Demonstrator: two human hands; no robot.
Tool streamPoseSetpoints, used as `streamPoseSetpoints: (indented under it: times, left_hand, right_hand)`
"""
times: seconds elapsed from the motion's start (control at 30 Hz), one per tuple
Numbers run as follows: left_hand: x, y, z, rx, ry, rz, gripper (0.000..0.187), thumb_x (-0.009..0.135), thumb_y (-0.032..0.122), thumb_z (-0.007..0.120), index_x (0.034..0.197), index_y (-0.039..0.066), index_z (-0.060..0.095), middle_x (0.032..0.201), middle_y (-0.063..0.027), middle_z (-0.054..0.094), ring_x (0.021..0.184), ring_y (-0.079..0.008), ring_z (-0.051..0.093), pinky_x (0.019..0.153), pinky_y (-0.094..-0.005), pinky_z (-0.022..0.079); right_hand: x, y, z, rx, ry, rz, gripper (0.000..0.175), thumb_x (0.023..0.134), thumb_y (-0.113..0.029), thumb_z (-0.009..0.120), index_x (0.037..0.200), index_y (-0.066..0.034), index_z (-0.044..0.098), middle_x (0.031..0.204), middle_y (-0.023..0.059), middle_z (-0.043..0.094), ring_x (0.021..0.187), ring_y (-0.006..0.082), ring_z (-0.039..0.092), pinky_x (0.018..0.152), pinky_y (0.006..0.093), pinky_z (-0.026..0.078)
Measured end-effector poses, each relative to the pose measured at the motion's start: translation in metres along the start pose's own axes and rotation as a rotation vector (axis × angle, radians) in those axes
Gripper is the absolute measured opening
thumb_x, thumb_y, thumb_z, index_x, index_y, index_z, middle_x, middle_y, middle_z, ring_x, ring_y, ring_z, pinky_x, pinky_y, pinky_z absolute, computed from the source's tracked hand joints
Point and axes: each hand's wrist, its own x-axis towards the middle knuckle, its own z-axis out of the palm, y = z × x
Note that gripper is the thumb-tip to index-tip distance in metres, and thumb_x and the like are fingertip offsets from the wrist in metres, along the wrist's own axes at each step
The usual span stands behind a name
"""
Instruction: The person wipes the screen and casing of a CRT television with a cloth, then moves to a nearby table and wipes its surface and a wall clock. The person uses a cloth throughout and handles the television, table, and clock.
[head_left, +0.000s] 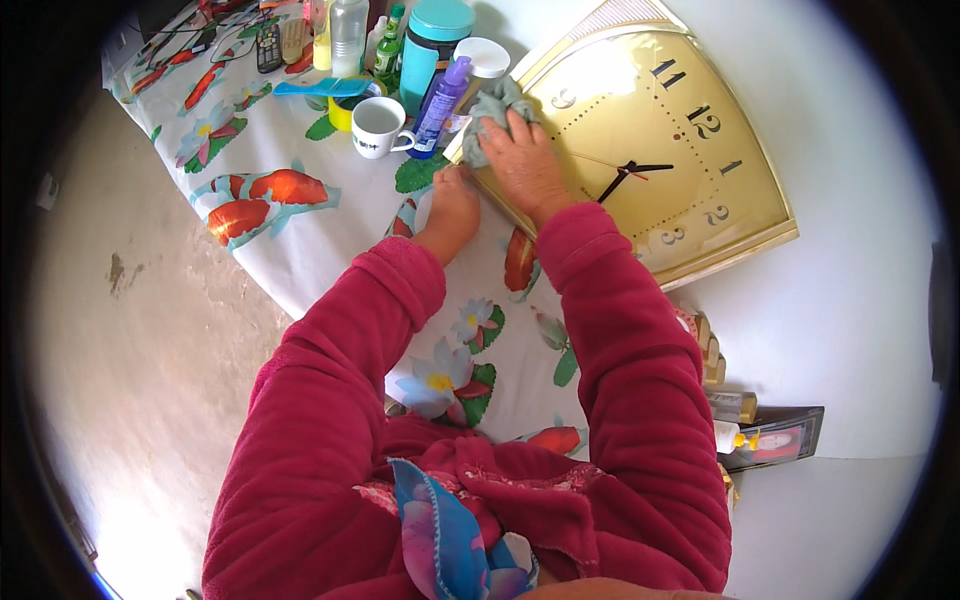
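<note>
A large gold-coloured clock (600, 150) with black hands leans tilted against the white wall, standing on the table. My right hand (529, 161) presses a crumpled grey-green cloth (495, 120) against the clock's left edge, near the numeral nine. Part of that edge is covered by the cloth. My left hand (454, 206) is curled at the clock's lower left corner, its fingertips on the frame. Just left of the cloth stands a purple pump bottle (441, 109), next to a white mug (379, 127).
A turquoise-lidded container (426, 60), a white-lidded jar (484, 58), a green bottle (388, 49) and yellow tape (342, 112) with a blue comb (322, 88) crowd the back. Remote controls (268, 46) lie further left. Bottles (731, 405) and a framed photo (784, 435) stand right. The tablecloth (285, 255) has a fish print.
</note>
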Motion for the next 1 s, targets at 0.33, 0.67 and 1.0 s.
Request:
streamPoseSetpoints:
  times: [0.33, 0.67, 1.0]
  left_hand:
    - [0.003, 0.004, -0.003, -0.088, 0.108, -0.029, 0.045, 0.085, -0.005, 0.05, 0.13, -0.003, 0.05, 0.138, -0.0308, 0.04, 0.123, -0.0511, 0.048, 0.106, -0.0497, 0.043]
    - [-0.004, 0.01, 0.021, 0.186, -0.086, 0.118, 0.078, 0.085, -0.003, 0.056, 0.16, 0.005, 0.031, 0.163, -0.0344, 0.015, 0.148, -0.0504, 0.029, 0.12, -0.0437, 0.032]
    - [0.007, -0.011, 0.019, 0.24, -0.147, 0.242, 0.077, 0.086, -0.003, 0.055, 0.159, 0.004, 0.03, 0.161, -0.0346, 0.019, 0.146, -0.0497, 0.031, 0.119, -0.042, 0.033]
  right_hand:
    - [-0.017, 0.009, -0.017, 0.009, -0.091, 0.003, 0.037, 0.089, -0.01, 0.059, 0.124, -0.0093, 0.068, 0.135, 0.0091, 0.061, 0.123, 0.0321, 0.054, 0.092, 0.0431, 0.046]
    - [-0.084, -0.004, -0.034, -0.007, -0.122, -0.019, 0.029, 0.09, -0.01, 0.058, 0.116, -0.0105, 0.069, 0.137, 0.0025, 0.058, 0.13, 0.0294, 0.05, 0.098, 0.0443, 0.043]
    - [-0.23, -0.047, -0.076, 0.034, -0.294, 0.258, 0.019, 0.086, -0.013, 0.061, 0.102, -0.0103, 0.071, 0.128, 0.0025, 0.058, 0.126, 0.0283, 0.05, 0.088, 0.0434, 0.045]
